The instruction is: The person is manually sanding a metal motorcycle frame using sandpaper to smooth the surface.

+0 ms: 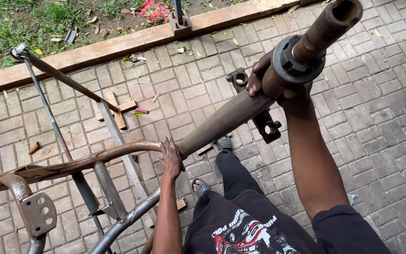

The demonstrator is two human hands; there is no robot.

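A: Start at the left. What's there?

B: A rusty frame [71, 165] of bent tubes, with a drilled bracket plate [39, 214] low at the near left corner. Thin rods [57, 75] rise from it toward the kerb [118, 44] and the grass [24, 23] beyond.

A: And the left hand?

B: The left hand [171, 157] is wrapped around the lower end of a long shaft [226, 117], just where the frame's curved top tube meets it. Fingers closed over the metal, knuckles up.

A: How does the shaft lie?

B: Its long axis runs from that hand up and to the right, rising toward the camera. Partway along, a clamp [264, 127] with round eyes sits on it, one lug above and one below. Near the top there is a dark collar [297, 59], then a narrower hollow end [339, 16].

A: The right hand?

B: The right hand [266, 77] grips the shaft just below the collar, fingers curled around from underneath. So each hand has one end; the left is the one nearer the frame, the right the one nearer the open end.

A: Below all that?

B: Brick paving [377, 108], with bits of wood [116, 108] lying on it, and the person's sandalled feet [202, 187] between the arms.
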